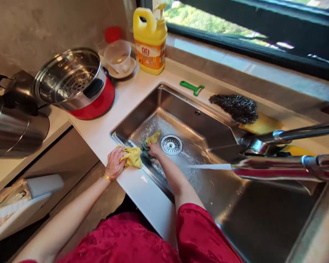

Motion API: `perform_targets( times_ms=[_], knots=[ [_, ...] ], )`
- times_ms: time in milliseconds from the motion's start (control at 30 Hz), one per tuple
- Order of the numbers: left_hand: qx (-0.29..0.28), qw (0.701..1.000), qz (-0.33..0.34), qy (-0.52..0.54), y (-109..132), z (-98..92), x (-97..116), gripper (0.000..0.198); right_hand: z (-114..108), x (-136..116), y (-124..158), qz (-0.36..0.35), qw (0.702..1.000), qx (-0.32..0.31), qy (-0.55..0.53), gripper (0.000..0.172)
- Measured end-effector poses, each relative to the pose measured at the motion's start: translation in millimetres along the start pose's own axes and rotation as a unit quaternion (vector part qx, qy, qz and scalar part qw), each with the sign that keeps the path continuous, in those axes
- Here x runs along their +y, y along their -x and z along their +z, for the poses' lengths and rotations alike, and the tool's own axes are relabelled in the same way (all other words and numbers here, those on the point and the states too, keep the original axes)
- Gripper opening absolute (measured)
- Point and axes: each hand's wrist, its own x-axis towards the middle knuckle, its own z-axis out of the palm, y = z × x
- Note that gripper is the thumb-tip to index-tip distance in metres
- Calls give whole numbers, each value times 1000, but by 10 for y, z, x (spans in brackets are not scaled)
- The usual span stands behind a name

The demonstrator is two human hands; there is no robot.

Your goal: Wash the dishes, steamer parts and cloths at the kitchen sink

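My left hand (pixel 113 163) rests on the white counter edge (pixel 142 186) and grips a crumpled yellow cloth (pixel 132 157) that hangs over the sink rim. Down in the stainless steel sink (pixel 175 126), my right hand (pixel 154 149) closes on a wet teal and yellow cloth (pixel 146 145). That cloth lies just left of the metal drain strainer (pixel 171 144). A stream of water (pixel 208 166) runs from the chrome faucet (pixel 279 166) across the basin, passing to the right of my right hand.
Behind the sink stand a yellow dish soap bottle (pixel 150 42), a green peeler (pixel 192 87), a steel wool scourer (pixel 234 108) and a yellow sponge (pixel 260 124). A red-based steamer pot (pixel 76 84), steel pots (pixel 13 126) and a clear cup on a saucer (pixel 117 56) occupy the left counter.
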Motion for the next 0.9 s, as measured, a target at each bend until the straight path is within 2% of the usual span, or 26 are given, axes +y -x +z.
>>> perform_targets(
  times_ms=[100,167,233,333,433,500,567,600,667,700,733,800,833,900],
  knots=[
    [-4,999,-30,15,-38,-55,23,35,195,194,423,12,999,-46,-23,32],
    [4,998,-45,47,-4,-127,67,38,169,451,750,41,997,-51,-47,27],
    [-3,994,-42,99,103,-231,146,41,44,768,1108,74,994,-34,-72,23],
    [-67,976,-8,208,325,-387,335,42,-185,1216,1720,113,980,32,-161,22],
    [-154,940,45,300,410,-410,696,43,-331,1465,2353,127,931,153,-307,22],
    [-219,915,123,315,386,-290,1125,42,-385,1502,2718,139,891,249,-352,25],
    [-295,870,261,298,413,-70,1703,36,-430,1475,3021,146,862,324,-361,29],
    [-333,828,352,281,477,62,2016,32,-452,1452,3153,144,853,346,-363,30],
    [-388,726,513,243,709,343,2586,29,-488,1410,3396,139,845,367,-364,30],
    [-405,683,568,219,859,482,2808,32,-495,1398,3512,139,845,368,-362,30],
    [-411,658,601,192,1011,616,2972,36,-492,1397,3627,144,845,369,-360,30],
    [-414,631,640,143,1260,850,3112,46,-446,1423,3845,158,838,377,-362,29],
    [-425,620,648,123,1334,938,3095,47,-402,1448,3940,166,832,382,-366,28],
    [-448,608,647,102,1359,1023,2922,46,-281,1505,4078,180,820,395,-373,27]
  ],
)
